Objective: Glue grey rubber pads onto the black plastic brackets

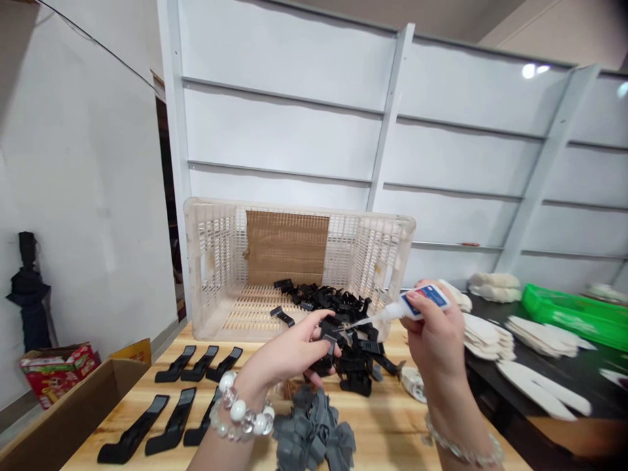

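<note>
My left hand (307, 347) is closed on a black part (324, 328) with a grey patch on it, above the table's middle. My right hand (434, 327) grips a white glue bottle (426, 301) with a blue and red label, tilted so its long thin nozzle points left, close to the black part. Whether the tip touches the part I cannot tell. Below my left hand lies a heap of grey pieces (314, 432). Black parts (358, 366) are piled behind and beside it. Several black parts with grey tops (176, 418) lie in two rows at the left.
A white plastic crate (210, 314) lies on its side at the back, holding more black parts and a cardboard sheet (289, 245). A white roll (413, 383) is near my right wrist. White pads (485, 333) and a green tray (574, 317) are on the dark table at right.
</note>
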Action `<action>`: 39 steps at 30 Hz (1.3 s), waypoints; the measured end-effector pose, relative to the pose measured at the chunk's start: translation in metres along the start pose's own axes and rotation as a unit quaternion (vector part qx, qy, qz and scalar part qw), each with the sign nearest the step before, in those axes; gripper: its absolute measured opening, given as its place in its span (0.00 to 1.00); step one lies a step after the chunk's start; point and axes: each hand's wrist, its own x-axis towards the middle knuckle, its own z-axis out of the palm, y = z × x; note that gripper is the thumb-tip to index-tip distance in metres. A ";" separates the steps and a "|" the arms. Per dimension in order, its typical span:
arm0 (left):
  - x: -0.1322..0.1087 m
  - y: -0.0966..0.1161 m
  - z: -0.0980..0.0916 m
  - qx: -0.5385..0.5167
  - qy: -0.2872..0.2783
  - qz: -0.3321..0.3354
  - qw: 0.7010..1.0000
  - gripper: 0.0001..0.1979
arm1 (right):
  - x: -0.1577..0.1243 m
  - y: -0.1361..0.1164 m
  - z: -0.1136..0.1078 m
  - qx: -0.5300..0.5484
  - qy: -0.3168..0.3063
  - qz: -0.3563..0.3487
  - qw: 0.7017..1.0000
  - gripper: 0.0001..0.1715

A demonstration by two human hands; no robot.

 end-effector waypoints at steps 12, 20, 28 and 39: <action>0.000 0.001 0.000 -0.004 0.004 0.005 1.000 0.29 | 0.001 0.001 0.000 0.024 -0.012 -0.001 1.000 0.18; -0.001 0.009 0.002 -0.046 0.066 0.052 0.995 0.24 | 0.002 0.002 0.004 0.120 -0.001 0.011 0.993 0.17; 0.005 0.004 0.002 -0.137 0.105 0.114 0.978 0.22 | -0.003 0.016 0.008 0.061 -0.090 0.153 0.982 0.23; 0.010 0.003 0.004 -0.117 0.074 0.106 0.985 0.20 | -0.026 0.043 0.024 -0.014 -0.240 0.196 0.951 0.20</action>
